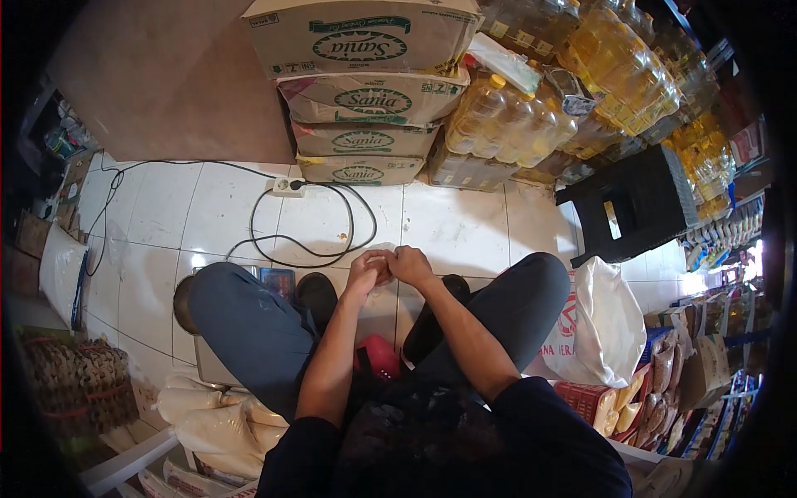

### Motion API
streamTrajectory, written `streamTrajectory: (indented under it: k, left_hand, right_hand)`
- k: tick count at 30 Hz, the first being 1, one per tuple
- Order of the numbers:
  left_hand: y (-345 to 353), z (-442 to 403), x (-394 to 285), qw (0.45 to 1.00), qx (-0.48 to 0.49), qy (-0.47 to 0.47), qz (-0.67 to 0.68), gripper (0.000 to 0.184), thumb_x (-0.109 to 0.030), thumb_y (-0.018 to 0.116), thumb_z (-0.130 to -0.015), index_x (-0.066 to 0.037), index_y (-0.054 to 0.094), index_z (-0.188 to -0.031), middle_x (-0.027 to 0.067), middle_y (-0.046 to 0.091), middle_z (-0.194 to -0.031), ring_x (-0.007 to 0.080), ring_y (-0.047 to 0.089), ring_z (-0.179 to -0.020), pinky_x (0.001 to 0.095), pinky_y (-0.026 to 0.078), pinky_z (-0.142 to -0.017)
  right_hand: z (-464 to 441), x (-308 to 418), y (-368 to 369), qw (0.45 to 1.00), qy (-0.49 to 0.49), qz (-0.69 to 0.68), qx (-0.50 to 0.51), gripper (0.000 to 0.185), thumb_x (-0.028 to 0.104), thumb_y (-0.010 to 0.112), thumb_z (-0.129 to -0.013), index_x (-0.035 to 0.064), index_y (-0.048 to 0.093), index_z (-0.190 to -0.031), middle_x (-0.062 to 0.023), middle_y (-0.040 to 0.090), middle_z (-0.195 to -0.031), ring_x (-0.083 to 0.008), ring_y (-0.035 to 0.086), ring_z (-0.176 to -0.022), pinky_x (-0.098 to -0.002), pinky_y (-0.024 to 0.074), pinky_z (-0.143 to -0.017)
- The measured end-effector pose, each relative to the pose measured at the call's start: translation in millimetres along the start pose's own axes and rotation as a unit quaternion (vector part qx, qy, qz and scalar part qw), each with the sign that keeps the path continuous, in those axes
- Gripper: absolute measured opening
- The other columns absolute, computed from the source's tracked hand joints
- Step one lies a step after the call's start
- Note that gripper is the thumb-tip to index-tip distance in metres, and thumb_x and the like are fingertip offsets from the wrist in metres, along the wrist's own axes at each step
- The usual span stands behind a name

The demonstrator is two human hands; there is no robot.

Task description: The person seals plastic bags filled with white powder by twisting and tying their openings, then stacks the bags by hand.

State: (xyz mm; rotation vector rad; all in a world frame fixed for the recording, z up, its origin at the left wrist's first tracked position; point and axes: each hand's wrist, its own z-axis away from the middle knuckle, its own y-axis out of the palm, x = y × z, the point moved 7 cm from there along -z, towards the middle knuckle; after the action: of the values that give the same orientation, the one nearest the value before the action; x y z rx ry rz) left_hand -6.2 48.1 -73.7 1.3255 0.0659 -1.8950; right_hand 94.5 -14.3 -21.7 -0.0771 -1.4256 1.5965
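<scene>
My left hand [368, 272] and my right hand [410, 266] meet in front of me, between my knees and above the tiled floor. Both have their fingers closed in a pinch. A bit of thin clear plastic, apparently a small bag [383, 287], shows between and below them; its outline is hard to make out against the white tiles. Under my forearms, a red object [378, 357] sits between my legs, partly covered. Beside my left shin a blue item [277, 282] lies on the floor.
Stacked Sania cartons [363, 100] and bottles of yellow oil [506, 116] stand ahead. A black cable runs from a power socket [287, 187] across the tiles. To the right are a black stool [627, 203], a white sack [608, 324] and a red basket [585, 407].
</scene>
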Motion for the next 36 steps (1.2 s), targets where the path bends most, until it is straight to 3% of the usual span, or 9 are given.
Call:
streamTrajectory:
  k: [7,13,19,23,28,29,32,35,36]
  left_hand:
    - [19,14,-18,0.999,0.025,-0.021,-0.005,0.032,0.001,0.045,-0.090,-0.005,0.051,-0.121,0.0055,0.062,-0.087,0.0125,0.061,-0.070,0.0244,0.054,-0.065]
    - [15,3,-7,0.984,0.069,0.058,-0.152,0.028,-0.008,0.040,-0.095,-0.003,0.050,-0.120,0.0069,0.064,-0.082,0.0128,0.062,-0.064,0.0260,0.053,-0.057]
    - [29,12,-13,0.975,0.072,0.068,-0.200,0.024,-0.015,0.034,-0.098,-0.003,0.048,-0.114,0.0084,0.063,-0.068,0.0150,0.062,-0.054,0.0264,0.048,-0.048]
    - [32,16,-17,0.953,0.043,0.038,-0.297,0.028,-0.017,0.030,-0.099,-0.003,0.045,-0.119,0.0080,0.064,-0.070,0.0155,0.063,-0.058,0.0278,0.048,-0.052]
    - [35,15,-16,0.961,0.059,0.028,-0.269,0.029,-0.014,0.029,-0.099,-0.002,0.043,-0.122,0.0085,0.064,-0.074,0.0138,0.063,-0.065,0.0276,0.050,-0.059]
    - [31,11,-11,0.961,0.052,0.043,-0.268,0.030,-0.016,0.031,-0.099,-0.004,0.044,-0.123,0.0074,0.064,-0.070,0.0121,0.064,-0.064,0.0274,0.049,-0.054]
    - [34,14,-23,0.958,0.059,0.056,-0.277,0.028,-0.018,0.039,-0.096,-0.002,0.046,-0.119,0.0138,0.066,-0.075,0.0214,0.066,-0.070,0.0343,0.051,-0.058]
    - [37,35,-82,0.804,-0.027,0.133,-0.579,0.034,-0.025,0.050,-0.092,-0.001,0.048,-0.115,0.0217,0.065,-0.081,0.0346,0.065,-0.077,0.0423,0.051,-0.067]
    - [36,44,-96,0.803,0.007,0.131,-0.581,0.042,-0.033,0.056,-0.087,-0.002,0.049,-0.114,0.0251,0.064,-0.085,0.0437,0.061,-0.082,0.0465,0.049,-0.073]
  right_hand:
    - [-6,1,0,0.993,-0.075,-0.064,-0.068,0.032,0.025,0.048,-0.086,-0.0005,0.065,-0.074,-0.0239,0.062,-0.074,-0.0415,0.061,-0.071,-0.0456,0.0497,-0.068]
    - [11,34,-23,0.983,-0.155,0.021,-0.093,0.030,0.023,0.049,-0.086,-0.0006,0.063,-0.073,-0.0204,0.064,-0.075,-0.0394,0.062,-0.068,-0.0462,0.0504,-0.067]
    - [14,34,-34,0.981,-0.143,-0.074,-0.105,0.028,0.020,0.051,-0.084,-0.0015,0.062,-0.070,-0.0226,0.061,-0.069,-0.0414,0.060,-0.065,-0.0465,0.0490,-0.065]
    - [2,25,-32,0.987,-0.116,-0.090,-0.059,0.032,0.025,0.051,-0.084,-0.0027,0.064,-0.072,-0.0253,0.061,-0.072,-0.0417,0.061,-0.068,-0.0459,0.0495,-0.067]
    - [-9,7,-19,0.997,-0.070,0.024,-0.035,0.037,0.029,0.050,-0.085,-0.0028,0.064,-0.073,-0.0251,0.062,-0.073,-0.0417,0.062,-0.072,-0.0460,0.0501,-0.068]
    - [-9,6,-16,0.998,-0.061,0.028,-0.007,0.040,0.031,0.048,-0.086,-0.0027,0.065,-0.073,-0.0260,0.062,-0.075,-0.0422,0.062,-0.075,-0.0462,0.0503,-0.071]
    - [-23,-8,2,0.990,-0.125,0.067,-0.003,0.042,0.033,0.046,-0.087,-0.0018,0.065,-0.075,-0.0260,0.063,-0.079,-0.0420,0.062,-0.077,-0.0469,0.0502,-0.073]
    - [-30,-11,16,0.972,-0.206,0.114,-0.020,0.036,0.030,0.047,-0.086,0.0007,0.066,-0.075,-0.0227,0.064,-0.082,-0.0391,0.063,-0.077,-0.0466,0.0501,-0.072]
    - [-16,10,-5,0.979,-0.175,0.106,0.008,0.031,0.026,0.048,-0.085,0.0013,0.065,-0.077,-0.0210,0.064,-0.083,-0.0371,0.063,-0.077,-0.0457,0.0503,-0.070]
